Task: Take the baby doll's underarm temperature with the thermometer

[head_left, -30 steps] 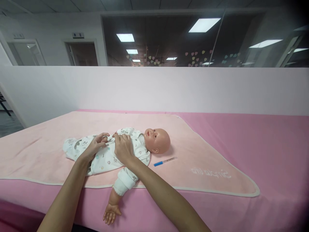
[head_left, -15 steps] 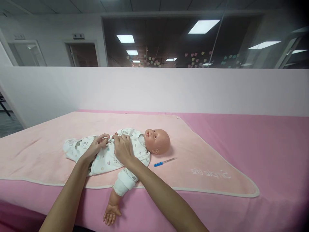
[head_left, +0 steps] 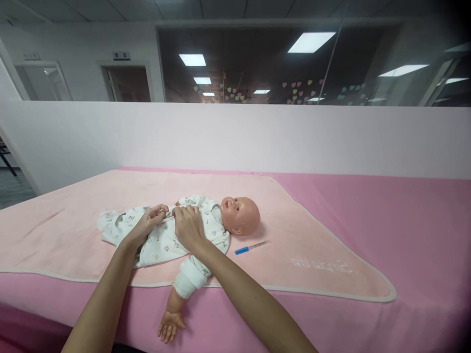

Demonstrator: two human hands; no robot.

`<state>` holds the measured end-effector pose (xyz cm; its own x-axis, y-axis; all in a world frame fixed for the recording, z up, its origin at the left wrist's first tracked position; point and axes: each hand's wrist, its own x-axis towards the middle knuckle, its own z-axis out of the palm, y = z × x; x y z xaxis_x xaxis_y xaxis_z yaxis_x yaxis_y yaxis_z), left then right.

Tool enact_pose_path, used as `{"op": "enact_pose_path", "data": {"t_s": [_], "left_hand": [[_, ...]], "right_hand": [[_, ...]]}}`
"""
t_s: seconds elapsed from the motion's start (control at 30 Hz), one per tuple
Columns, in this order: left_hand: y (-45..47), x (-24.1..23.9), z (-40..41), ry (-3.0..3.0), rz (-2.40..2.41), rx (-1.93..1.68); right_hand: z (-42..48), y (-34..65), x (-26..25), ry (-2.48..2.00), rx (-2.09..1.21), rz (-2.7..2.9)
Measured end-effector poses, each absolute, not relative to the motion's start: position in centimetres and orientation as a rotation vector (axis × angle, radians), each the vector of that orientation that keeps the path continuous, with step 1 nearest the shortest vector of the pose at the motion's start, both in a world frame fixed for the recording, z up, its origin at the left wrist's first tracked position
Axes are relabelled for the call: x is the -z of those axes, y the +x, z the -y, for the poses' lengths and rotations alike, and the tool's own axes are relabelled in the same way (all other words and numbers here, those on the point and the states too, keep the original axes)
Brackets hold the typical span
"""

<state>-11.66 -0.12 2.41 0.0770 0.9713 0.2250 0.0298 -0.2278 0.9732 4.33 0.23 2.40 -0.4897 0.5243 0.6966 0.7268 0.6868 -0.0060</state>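
Note:
A baby doll (head_left: 241, 214) in a white printed romper (head_left: 162, 242) lies on its back on a pale pink blanket (head_left: 73, 220), head to the right. Both my hands rest on its chest. My left hand (head_left: 147, 224) pinches the romper's front fabric with curled fingers. My right hand (head_left: 187, 225) is closed on the same front edge, just right of the left hand. The doll's near arm hangs over the bed's front edge, its bare hand (head_left: 170, 329) showing.
A thin thermometer with a blue cap (head_left: 252, 246) lies on the blanket right of the doll's head. A brighter pink sheet (head_left: 386, 220) covers the bed. A white partition wall (head_left: 235, 137) runs behind it, with glass above.
My hands have stayed on the doll's chest, the fingers shifting only slightly on the romper's front. The view has drifted a little.

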Motion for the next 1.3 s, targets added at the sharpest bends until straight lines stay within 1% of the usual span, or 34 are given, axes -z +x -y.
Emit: {"op": "enact_pose_path", "data": {"t_s": [0.13,0.27,0.37,0.47,0.53,0.63,0.73,0.83,0.93,1.07,1.2,1.3], "left_hand": [[-11.6,-2.2,-0.1,1.420,-1.101,-1.338],[-11.7,-1.9,-0.9,1.441,-1.137,-1.293],[-11.8,-1.6,-1.3,1.410,-1.163,-1.305],[-11.8,-1.9,-1.4,1.362,-1.190,-1.302],[-11.7,-2.7,-1.4,1.384,-1.256,-1.203],[-11.0,-4.6,-2.1,1.553,-1.437,-1.019],[-9.1,-6.3,-3.7,1.903,-1.595,-1.007],[-6.2,-6.5,-5.2,2.135,-1.452,-1.083],[-3.5,-5.1,-6.1,2.098,-1.308,-1.063],[-2.4,-3.9,-5.7,2.002,-1.220,-0.953],[-2.9,-4.6,-4.6,1.933,-1.088,-0.840],[-2.9,-4.6,-4.3,1.859,-1.098,-0.902]], "right_hand": [[-0.4,4.4,-2.6,-0.933,0.303,2.180],[0.4,5.7,-3.3,-0.827,0.243,2.131],[2.8,9.0,-3.3,-0.690,0.234,2.152],[5.6,14.6,-2.5,-0.604,0.278,2.219],[6.7,18.9,-1.7,-0.727,0.264,2.210],[6.6,24.6,-0.8,-1.131,0.176,2.166],[5.8,27.8,-0.4,-1.421,0.100,2.198],[5.4,28.5,-0.5,-1.577,0.065,2.230],[5.7,28.1,-0.9,-1.635,0.090,2.254],[6.6,28.2,-2.7,-1.620,0.008,2.334],[8.1,28.3,-7.0,-1.598,-0.257,2.391],[8.7,27.2,-10.4,-1.502,-0.320,2.377]]}}
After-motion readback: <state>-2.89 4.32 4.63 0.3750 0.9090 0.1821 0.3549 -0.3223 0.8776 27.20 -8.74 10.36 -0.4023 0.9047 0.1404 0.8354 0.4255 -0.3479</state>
